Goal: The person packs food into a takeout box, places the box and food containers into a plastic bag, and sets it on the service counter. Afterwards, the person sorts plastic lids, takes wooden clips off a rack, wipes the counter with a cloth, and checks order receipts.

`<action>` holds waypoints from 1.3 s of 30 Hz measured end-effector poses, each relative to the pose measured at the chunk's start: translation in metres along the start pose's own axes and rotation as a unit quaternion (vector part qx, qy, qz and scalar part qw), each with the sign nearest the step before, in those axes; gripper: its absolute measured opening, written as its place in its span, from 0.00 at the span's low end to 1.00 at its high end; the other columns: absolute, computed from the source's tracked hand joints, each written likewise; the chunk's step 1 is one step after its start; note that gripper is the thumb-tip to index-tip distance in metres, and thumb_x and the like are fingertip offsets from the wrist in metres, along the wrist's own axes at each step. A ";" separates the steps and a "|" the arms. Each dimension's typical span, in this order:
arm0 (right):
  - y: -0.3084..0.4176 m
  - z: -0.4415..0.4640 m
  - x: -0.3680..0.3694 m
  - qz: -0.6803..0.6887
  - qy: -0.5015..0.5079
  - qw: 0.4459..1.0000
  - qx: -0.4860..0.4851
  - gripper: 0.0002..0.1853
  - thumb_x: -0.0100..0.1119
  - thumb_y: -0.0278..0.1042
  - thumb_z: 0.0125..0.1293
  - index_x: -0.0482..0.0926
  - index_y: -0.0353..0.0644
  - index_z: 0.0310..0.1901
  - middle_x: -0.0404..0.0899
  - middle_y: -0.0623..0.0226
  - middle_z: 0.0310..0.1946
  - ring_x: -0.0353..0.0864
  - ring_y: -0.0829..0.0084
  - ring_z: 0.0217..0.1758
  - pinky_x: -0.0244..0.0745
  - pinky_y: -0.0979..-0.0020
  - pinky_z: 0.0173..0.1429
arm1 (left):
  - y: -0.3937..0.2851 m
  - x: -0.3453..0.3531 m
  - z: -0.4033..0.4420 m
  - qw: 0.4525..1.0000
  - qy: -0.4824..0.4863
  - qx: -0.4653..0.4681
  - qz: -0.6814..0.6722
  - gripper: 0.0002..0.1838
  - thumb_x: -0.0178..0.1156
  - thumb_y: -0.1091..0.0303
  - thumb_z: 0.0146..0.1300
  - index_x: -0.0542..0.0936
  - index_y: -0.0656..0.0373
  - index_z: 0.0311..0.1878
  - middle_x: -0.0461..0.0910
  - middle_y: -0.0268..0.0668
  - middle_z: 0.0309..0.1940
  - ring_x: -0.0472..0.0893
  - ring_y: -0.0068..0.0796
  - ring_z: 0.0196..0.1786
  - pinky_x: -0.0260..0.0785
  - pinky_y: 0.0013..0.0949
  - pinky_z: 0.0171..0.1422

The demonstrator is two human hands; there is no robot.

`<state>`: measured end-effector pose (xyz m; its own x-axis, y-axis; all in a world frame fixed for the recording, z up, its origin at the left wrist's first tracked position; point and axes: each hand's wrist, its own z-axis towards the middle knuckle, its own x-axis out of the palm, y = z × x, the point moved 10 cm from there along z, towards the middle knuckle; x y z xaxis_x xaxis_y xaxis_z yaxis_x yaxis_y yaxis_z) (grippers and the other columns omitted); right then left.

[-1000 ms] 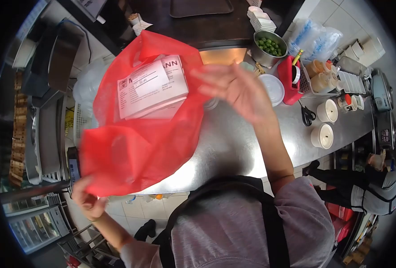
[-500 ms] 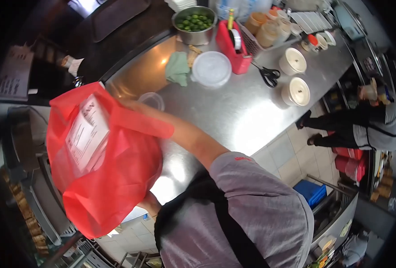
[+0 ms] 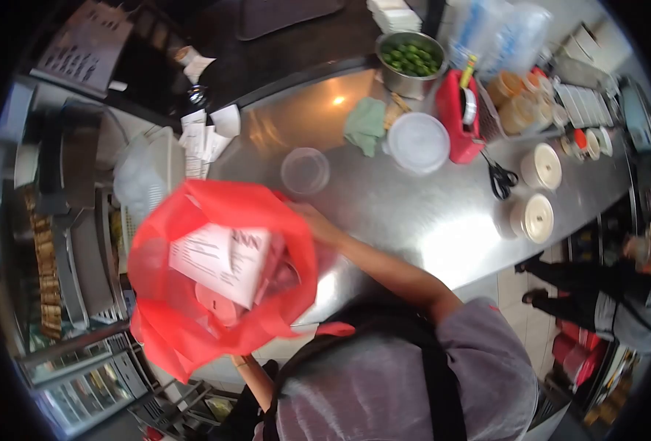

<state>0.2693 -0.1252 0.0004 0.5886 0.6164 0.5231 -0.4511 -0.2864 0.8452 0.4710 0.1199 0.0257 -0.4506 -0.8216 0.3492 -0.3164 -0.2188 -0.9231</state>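
Head view: the right hand (image 3: 317,224) is against the right side of a red bag (image 3: 223,197), its fingers mostly hidden by the bag, so whether they grip cannot be told. The left hand (image 3: 242,360) shows only in part at the bag's lower edge; its fingers are also hidden, their state unclear. The bag is at the counter's left end, its mouth gaping upward. Inside, printed papers (image 3: 219,257) lie above something round (image 3: 219,303), blurred. Just beyond the bag, receipts (image 3: 206,140) and a clear tub (image 3: 305,170) sit on the steel counter (image 3: 406,198). Farther right are a green cloth (image 3: 366,125), a white lid (image 3: 418,142), a pot (image 3: 408,84) of green fruit, a red holder (image 3: 454,121), black scissors (image 3: 500,178) and two white tubs (image 3: 533,218). At far right, another person (image 3: 630,309) stands beyond the counter.
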 end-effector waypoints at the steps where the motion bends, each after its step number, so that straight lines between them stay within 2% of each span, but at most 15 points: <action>1: 0.008 -0.019 0.005 -0.013 0.005 1.000 0.005 0.19 0.40 0.34 0.69 0.71 0.33 0.56 0.72 0.59 0.56 0.67 0.70 0.61 0.58 0.72 0.65 | -0.006 -0.009 -0.002 1.000 -0.011 0.004 0.004 0.25 0.54 0.59 0.61 0.68 0.61 0.60 0.67 0.42 0.60 0.68 0.39 0.61 0.59 0.42 0.65; 3: 0.001 -0.056 -0.001 -0.067 0.007 0.997 0.048 0.20 0.45 0.31 0.67 0.68 0.33 0.59 0.67 0.55 0.61 0.63 0.66 0.65 0.54 0.69 0.68 | -0.010 -0.020 -0.004 0.999 -0.034 0.008 0.008 0.25 0.54 0.60 0.61 0.68 0.61 0.59 0.67 0.42 0.60 0.68 0.39 0.61 0.59 0.42 0.65; 5: 0.025 -0.085 0.010 -0.101 0.068 0.993 0.002 0.23 0.48 0.34 0.66 0.65 0.34 0.61 0.62 0.54 0.63 0.59 0.63 0.67 0.51 0.65 0.69 | -0.015 -0.029 -0.004 0.999 -0.051 0.012 0.012 0.25 0.54 0.61 0.61 0.68 0.61 0.59 0.68 0.42 0.60 0.68 0.39 0.61 0.60 0.42 0.65; 7: 0.045 -0.104 0.016 -0.122 0.061 0.988 0.068 0.26 0.51 0.36 0.65 0.62 0.35 0.63 0.59 0.54 0.65 0.56 0.62 0.69 0.50 0.62 0.70 | -0.016 -0.037 -0.004 0.998 -0.067 0.012 0.013 0.24 0.54 0.61 0.61 0.69 0.61 0.59 0.68 0.42 0.60 0.68 0.39 0.61 0.60 0.42 0.64; 11: 0.098 -0.127 0.018 -0.122 0.098 0.982 0.109 0.27 0.50 0.38 0.66 0.61 0.36 0.64 0.59 0.54 0.65 0.56 0.62 0.69 0.50 0.62 0.70 | -0.010 -0.044 -0.003 0.996 -0.087 0.007 0.017 0.24 0.55 0.62 0.60 0.69 0.61 0.58 0.68 0.42 0.59 0.69 0.39 0.60 0.61 0.41 0.64; 14: 0.101 -0.138 0.009 -0.130 0.084 0.979 0.133 0.27 0.49 0.39 0.66 0.61 0.36 0.64 0.58 0.55 0.65 0.56 0.62 0.69 0.51 0.62 0.70 | -0.005 -0.036 0.007 0.997 -0.076 0.002 0.017 0.23 0.55 0.63 0.60 0.70 0.61 0.58 0.69 0.42 0.59 0.69 0.39 0.60 0.61 0.41 0.63; 23: 0.011 -0.144 -0.037 -0.146 -0.044 0.971 0.186 0.28 0.47 0.44 0.67 0.60 0.37 0.64 0.58 0.55 0.65 0.56 0.61 0.69 0.51 0.61 0.70 | 0.022 0.019 0.080 0.999 0.005 -0.009 0.044 0.22 0.55 0.66 0.59 0.71 0.62 0.56 0.70 0.42 0.58 0.71 0.38 0.58 0.63 0.40 0.62; 29: -0.018 -0.142 -0.073 -0.157 -0.118 0.963 0.184 0.29 0.45 0.47 0.68 0.59 0.38 0.65 0.57 0.55 0.66 0.56 0.61 0.69 0.51 0.60 0.70 | 0.044 0.071 0.145 0.991 0.092 -0.011 0.094 0.21 0.56 0.68 0.58 0.72 0.62 0.56 0.71 0.42 0.57 0.72 0.38 0.57 0.64 0.39 0.62; 35: 0.001 -0.129 -0.125 -0.155 -0.237 0.953 0.107 0.30 0.44 0.50 0.69 0.58 0.39 0.65 0.57 0.55 0.66 0.56 0.61 0.69 0.52 0.60 0.70 | 0.053 0.100 0.152 0.970 0.180 -0.014 0.160 0.20 0.56 0.70 0.58 0.73 0.63 0.55 0.72 0.42 0.56 0.73 0.38 0.57 0.64 0.38 0.61; 37: 0.033 -0.124 -0.142 -0.146 -0.294 0.944 0.029 0.30 0.43 0.51 0.69 0.58 0.39 0.65 0.57 0.55 0.66 0.56 0.61 0.69 0.52 0.59 0.70 | 0.024 0.090 0.132 0.958 0.195 0.011 0.209 0.20 0.56 0.70 0.58 0.74 0.63 0.54 0.72 0.42 0.56 0.73 0.38 0.56 0.65 0.38 0.61; 39: 0.109 -0.121 -0.148 -0.134 -0.346 0.922 -0.115 0.30 0.43 0.52 0.69 0.58 0.39 0.65 0.57 0.55 0.66 0.56 0.61 0.69 0.52 0.59 0.70 | -0.027 0.080 0.103 0.933 0.201 0.070 0.291 0.20 0.56 0.71 0.57 0.74 0.63 0.54 0.72 0.42 0.56 0.73 0.38 0.56 0.65 0.38 0.60</action>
<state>0.0517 -0.1589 0.0012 0.9503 0.0050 0.3114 -0.3114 0.0189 0.9501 0.5294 0.0063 0.0616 -0.7970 -0.5658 -0.2113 0.1790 0.1128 -0.9774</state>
